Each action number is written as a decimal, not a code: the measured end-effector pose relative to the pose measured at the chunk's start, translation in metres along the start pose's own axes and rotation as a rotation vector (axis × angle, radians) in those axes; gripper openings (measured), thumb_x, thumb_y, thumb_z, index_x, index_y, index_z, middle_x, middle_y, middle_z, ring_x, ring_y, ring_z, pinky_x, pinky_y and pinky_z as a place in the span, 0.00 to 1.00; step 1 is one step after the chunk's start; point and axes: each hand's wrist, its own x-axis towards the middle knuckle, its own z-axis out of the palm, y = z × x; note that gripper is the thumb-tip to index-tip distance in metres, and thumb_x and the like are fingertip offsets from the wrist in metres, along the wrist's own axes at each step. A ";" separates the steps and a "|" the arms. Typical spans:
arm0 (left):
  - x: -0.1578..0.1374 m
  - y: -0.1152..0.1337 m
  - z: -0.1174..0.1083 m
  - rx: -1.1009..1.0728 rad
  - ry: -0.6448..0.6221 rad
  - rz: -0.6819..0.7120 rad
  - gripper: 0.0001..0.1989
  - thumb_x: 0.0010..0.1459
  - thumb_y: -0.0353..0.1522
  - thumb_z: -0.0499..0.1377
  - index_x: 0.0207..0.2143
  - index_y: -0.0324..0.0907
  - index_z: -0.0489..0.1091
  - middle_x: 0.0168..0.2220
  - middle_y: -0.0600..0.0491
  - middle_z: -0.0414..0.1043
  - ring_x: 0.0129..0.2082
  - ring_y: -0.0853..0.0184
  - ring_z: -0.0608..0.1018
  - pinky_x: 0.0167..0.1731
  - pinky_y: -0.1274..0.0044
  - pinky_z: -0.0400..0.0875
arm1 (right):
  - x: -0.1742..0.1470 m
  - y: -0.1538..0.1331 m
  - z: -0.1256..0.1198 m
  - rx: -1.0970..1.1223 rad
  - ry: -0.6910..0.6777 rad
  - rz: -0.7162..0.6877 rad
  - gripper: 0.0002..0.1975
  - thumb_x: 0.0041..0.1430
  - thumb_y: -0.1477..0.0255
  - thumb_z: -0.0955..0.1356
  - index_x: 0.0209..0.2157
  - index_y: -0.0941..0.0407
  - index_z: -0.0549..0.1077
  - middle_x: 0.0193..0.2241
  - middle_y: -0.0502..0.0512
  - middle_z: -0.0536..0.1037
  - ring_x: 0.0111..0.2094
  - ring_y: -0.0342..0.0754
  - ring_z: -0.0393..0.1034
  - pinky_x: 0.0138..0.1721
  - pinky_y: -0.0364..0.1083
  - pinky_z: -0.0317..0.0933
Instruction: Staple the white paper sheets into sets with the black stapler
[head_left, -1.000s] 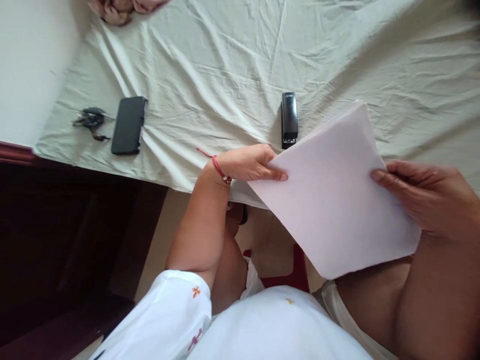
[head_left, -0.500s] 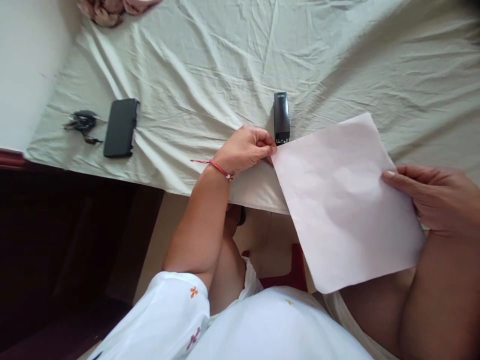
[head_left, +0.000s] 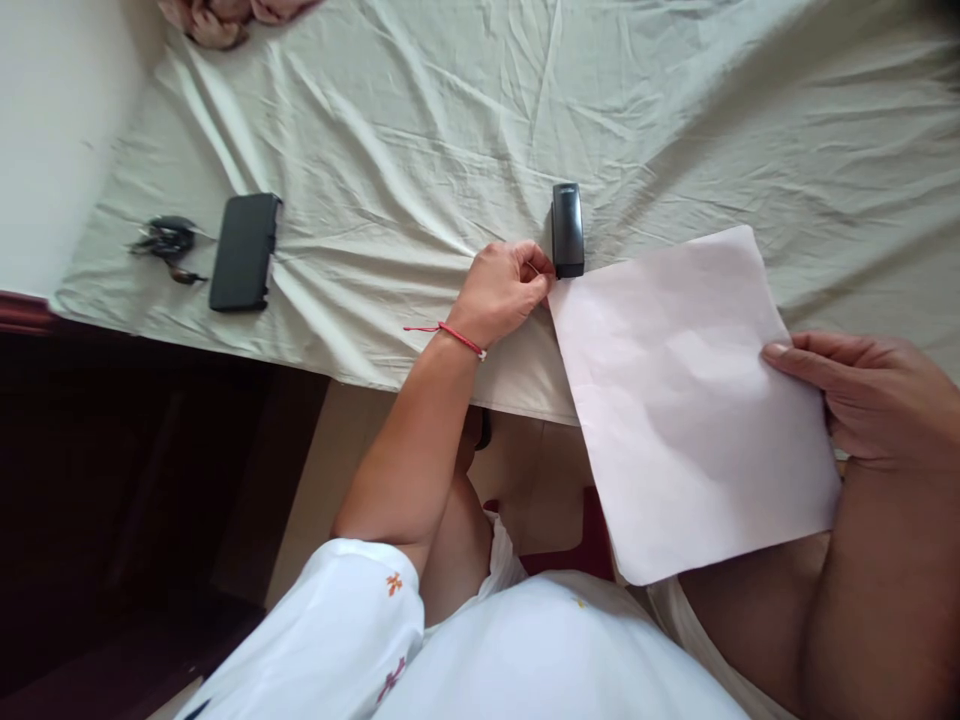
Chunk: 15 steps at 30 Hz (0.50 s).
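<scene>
A white sheet of paper [head_left: 697, 400] slants over the near edge of the bed, its lower part hanging above my lap. My right hand [head_left: 870, 385] grips its right edge, thumb on top and fingers underneath. At the upper left corner, my left hand [head_left: 506, 285] is closed with thumb and forefinger pinched on the paper. Right by those fingertips lies a black stapler [head_left: 568, 228], its near end touching or just over the paper's top edge; the exact contact is hidden.
A black phone-like case [head_left: 244, 250] lies to the left on the pale sheet [head_left: 405, 90]. Beside it is a bundled black cable [head_left: 166, 240]. Pinkish cloth [head_left: 217, 20] sits at the far left. A red stool [head_left: 570, 555] shows below the bed's edge.
My left hand has shifted slightly up and right along with the paper's corner. The stapler's near end, where metal showed before, now meets the paper's top edge. My right hand stays nearly still.
</scene>
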 end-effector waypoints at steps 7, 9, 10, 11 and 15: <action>0.000 -0.003 -0.001 0.042 0.049 0.005 0.06 0.54 0.26 0.58 0.29 0.42 0.74 0.23 0.55 0.77 0.26 0.69 0.76 0.30 0.77 0.70 | 0.003 -0.001 0.001 0.054 0.040 -0.005 0.19 0.33 0.64 0.82 0.32 0.52 0.83 0.26 0.51 0.78 0.21 0.43 0.68 0.16 0.39 0.61; 0.000 -0.004 -0.001 0.051 0.135 0.040 0.05 0.56 0.27 0.59 0.30 0.43 0.75 0.25 0.55 0.78 0.31 0.67 0.79 0.36 0.75 0.74 | 0.004 0.000 -0.001 0.045 0.040 -0.010 0.20 0.33 0.64 0.82 0.32 0.52 0.83 0.26 0.51 0.78 0.21 0.42 0.68 0.16 0.39 0.61; 0.000 -0.004 -0.001 0.052 0.183 0.073 0.04 0.58 0.28 0.60 0.32 0.43 0.75 0.28 0.54 0.79 0.35 0.65 0.81 0.40 0.74 0.75 | 0.004 0.000 -0.001 0.040 0.039 -0.009 0.20 0.33 0.64 0.82 0.32 0.52 0.83 0.26 0.51 0.79 0.21 0.42 0.68 0.16 0.39 0.61; 0.000 -0.004 -0.001 0.055 0.223 0.118 0.04 0.60 0.30 0.60 0.35 0.44 0.76 0.33 0.53 0.81 0.41 0.64 0.82 0.45 0.72 0.76 | 0.004 0.001 -0.002 0.036 0.037 -0.007 0.20 0.33 0.63 0.82 0.33 0.52 0.83 0.26 0.51 0.79 0.21 0.43 0.68 0.16 0.39 0.61; -0.001 0.000 -0.001 0.051 0.191 0.344 0.08 0.63 0.34 0.62 0.44 0.49 0.79 0.55 0.52 0.80 0.63 0.58 0.74 0.64 0.64 0.68 | 0.004 0.002 -0.004 0.032 0.021 0.000 0.21 0.33 0.63 0.83 0.33 0.51 0.83 0.26 0.50 0.79 0.21 0.42 0.68 0.16 0.39 0.61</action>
